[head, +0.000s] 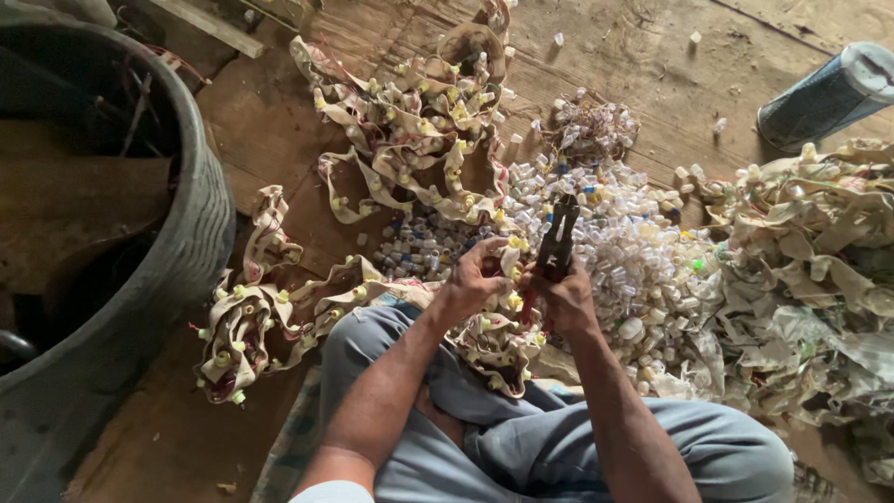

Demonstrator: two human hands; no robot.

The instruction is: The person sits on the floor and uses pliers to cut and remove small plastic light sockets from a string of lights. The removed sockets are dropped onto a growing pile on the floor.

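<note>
left hand (475, 275) fingers closed on strip (410, 140) end, holding a cap steady over lap | right hand (563, 296) fingers gripping pliers (557, 240), nose up at the strip | strip trails across floor (652, 56) toward top edge | cap pile (624, 251) just beyond hands | tub (200, 233) left, scrap heap (810, 242) right, cylinder (829, 93) top right corner

Bare forearms, pale sleeve edge at the left elbow, possibly white, grey-blue creased trousers

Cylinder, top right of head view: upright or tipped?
Tipped. The dark cylindrical container lies on its side on the wooden floor, its pale end cap facing right, long axis running diagonally toward the pile of small plastic pieces.
</note>
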